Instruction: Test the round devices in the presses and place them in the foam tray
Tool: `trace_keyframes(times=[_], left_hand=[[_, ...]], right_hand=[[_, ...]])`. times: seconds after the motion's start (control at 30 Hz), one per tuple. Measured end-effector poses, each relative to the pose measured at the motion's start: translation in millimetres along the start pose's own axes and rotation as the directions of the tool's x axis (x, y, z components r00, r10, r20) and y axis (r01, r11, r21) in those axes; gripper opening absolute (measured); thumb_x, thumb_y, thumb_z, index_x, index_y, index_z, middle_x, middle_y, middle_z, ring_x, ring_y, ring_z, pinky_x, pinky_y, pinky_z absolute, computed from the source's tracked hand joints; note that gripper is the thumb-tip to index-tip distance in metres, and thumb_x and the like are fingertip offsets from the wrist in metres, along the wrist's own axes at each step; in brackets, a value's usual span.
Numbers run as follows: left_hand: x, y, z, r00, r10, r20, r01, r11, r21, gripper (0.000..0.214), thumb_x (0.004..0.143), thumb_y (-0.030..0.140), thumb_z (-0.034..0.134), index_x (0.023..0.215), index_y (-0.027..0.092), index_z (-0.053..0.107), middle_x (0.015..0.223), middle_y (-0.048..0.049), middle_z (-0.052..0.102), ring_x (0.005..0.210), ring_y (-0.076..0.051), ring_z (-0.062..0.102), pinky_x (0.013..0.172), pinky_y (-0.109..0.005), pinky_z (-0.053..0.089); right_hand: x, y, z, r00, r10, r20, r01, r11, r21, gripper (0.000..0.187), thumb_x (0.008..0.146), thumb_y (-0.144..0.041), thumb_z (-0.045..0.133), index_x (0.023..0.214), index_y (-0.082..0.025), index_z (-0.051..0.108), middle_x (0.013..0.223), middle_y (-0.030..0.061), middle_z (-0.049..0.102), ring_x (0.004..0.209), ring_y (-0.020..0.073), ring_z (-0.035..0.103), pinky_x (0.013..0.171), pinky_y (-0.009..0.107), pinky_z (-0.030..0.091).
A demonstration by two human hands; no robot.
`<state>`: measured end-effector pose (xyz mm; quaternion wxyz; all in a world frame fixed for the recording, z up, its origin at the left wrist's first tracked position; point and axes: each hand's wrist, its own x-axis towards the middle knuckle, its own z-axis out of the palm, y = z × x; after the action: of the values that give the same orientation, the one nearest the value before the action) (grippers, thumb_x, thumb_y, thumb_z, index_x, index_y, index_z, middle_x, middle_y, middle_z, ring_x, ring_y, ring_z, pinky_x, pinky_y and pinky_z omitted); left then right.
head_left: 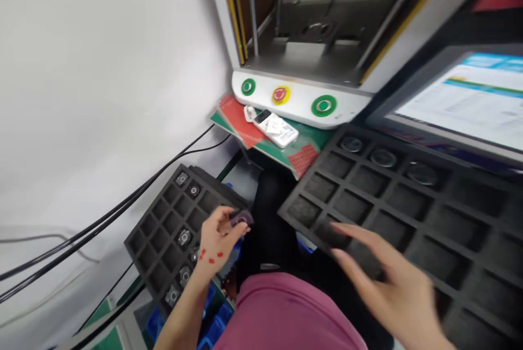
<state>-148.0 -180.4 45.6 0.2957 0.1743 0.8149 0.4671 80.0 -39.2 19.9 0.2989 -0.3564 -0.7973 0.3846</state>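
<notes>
Right hand at tray edge; wide gap; left hand gripping dark part.

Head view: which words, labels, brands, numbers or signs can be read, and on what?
No text can be read with certainty.
Monitor: lines of text, too blurred.
White device: label marks, too small and blurred.
Red button: pale marks, no legible word.
Left hand: red marks, no legible writing.
</notes>
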Motion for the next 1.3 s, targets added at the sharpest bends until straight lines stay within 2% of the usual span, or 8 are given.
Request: trace_keyframes(times=[0.1,0.23,0.43,0.67,0.83,1.1,1.23,1.3], left_hand=[[-7.0,27.0,39.9,0.969,0.095,0.228,-0.08,0.994,-0.073,0.022,0.068,0.031,0.073,0.081,0.018,0.062,0.07,-0.0015,0.071,0.064,-0.018,0.071,0.063,-0.028,0.06],[-5.2,51.4,83.5,0.892,0.198,0.406,-0.162,0.979,-0.123,0.016,0.069,0.024,0.074,0.081,0.018,0.066,0.07,-0.0003,0.069,0.066,-0.015,0.069,0.062,-0.02,0.056],[30.1,65.1,160.5,0.778,0.182,0.601,-0.098,0.981,-0.17,0.037,0.069,0.031,0.075,0.098,0.017,0.058,0.074,-0.0006,0.067,0.061,-0.017,0.071,0.059,-0.026,0.058],[76.5,62.1,243.8,0.758,0.203,0.62,-0.208,0.976,-0.067,0.03,0.063,0.018,0.078,0.088,0.017,0.059,0.058,0.0049,0.059,0.048,-0.015,0.063,0.051,-0.026,0.053],[70.7,69.1,235.1,0.812,0.28,0.512,-0.28,0.957,-0.08,0.023,0.065,0.017,0.074,0.087,0.018,0.064,0.096,-0.0055,0.066,0.065,-0.012,0.063,0.066,-0.026,0.053],[20.1,104.8,180.8,0.732,0.224,0.644,-0.107,0.97,-0.217,0.048,0.08,0.058,0.057,0.073,0.012,0.07,0.067,-0.01,0.073,0.054,-0.016,0.065,0.049,-0.025,0.054],[8.0,115.4,169.1,0.738,0.237,0.632,-0.086,0.962,-0.261,0.031,0.072,0.043,0.072,0.062,0.015,0.069,0.058,-0.0051,0.071,0.044,-0.012,0.061,0.046,-0.022,0.054],[4.6,117.5,166.5,0.747,0.251,0.615,-0.093,0.956,-0.277,0.023,0.073,0.034,0.071,0.061,0.016,0.069,0.057,-0.0032,0.071,0.044,-0.011,0.061,0.046,-0.02,0.054]], right_hand=[[20.5,-26.4,14.9,0.999,-0.004,0.044,-0.004,0.986,0.167,0.026,0.083,-0.038,0.067,0.104,-0.022,0.069,0.096,0.0046,0.075,0.085,0.0212,0.072,0.077,0.03,0.06],[33.8,-34.9,8.8,0.977,0.162,-0.14,-0.119,0.954,0.276,0.012,0.08,-0.032,0.069,0.081,-0.021,0.073,0.082,0.0036,0.076,0.073,0.0201,0.073,0.07,0.028,0.061],[36.8,14.8,-11.0,0.869,0.234,-0.436,-0.177,0.97,0.168,0.021,0.084,-0.035,0.064,0.071,-0.02,0.071,0.087,0.0082,0.075,0.081,0.0238,0.072,0.076,0.037,0.059],[57.8,74.0,-17.6,0.83,0.182,-0.528,-0.201,0.979,0.021,0.03,0.092,-0.038,0.06,0.074,-0.014,0.066,0.067,0.0018,0.07,0.058,0.0138,0.066,0.057,0.028,0.056],[53.5,68.5,-37.7,0.803,-0.005,-0.595,-0.068,0.993,-0.101,0.017,0.094,-0.023,0.057,0.081,-0.016,0.064,0.079,0.0066,0.073,0.062,0.0149,0.069,0.053,0.025,0.057],[26.3,28.5,-66.4,0.787,-0.509,-0.347,0.402,0.851,-0.337,0.021,0.083,-0.006,0.064,0.098,-0.021,0.07,0.098,0.0059,0.076,0.086,0.0222,0.074,0.076,0.032,0.065],[19.0,19.1,-70.3,0.763,-0.62,-0.182,0.514,0.753,-0.412,0.027,0.087,-0.004,0.056,0.108,-0.017,0.067,0.098,0.0094,0.075,0.091,0.0263,0.073,0.076,0.039,0.066],[15.8,14.2,-68.5,0.786,-0.577,-0.222,0.48,0.796,-0.368,0.033,0.086,-0.006,0.06,0.116,-0.019,0.063,0.096,0.0087,0.076,0.087,0.026,0.074,0.07,0.036,0.066]])
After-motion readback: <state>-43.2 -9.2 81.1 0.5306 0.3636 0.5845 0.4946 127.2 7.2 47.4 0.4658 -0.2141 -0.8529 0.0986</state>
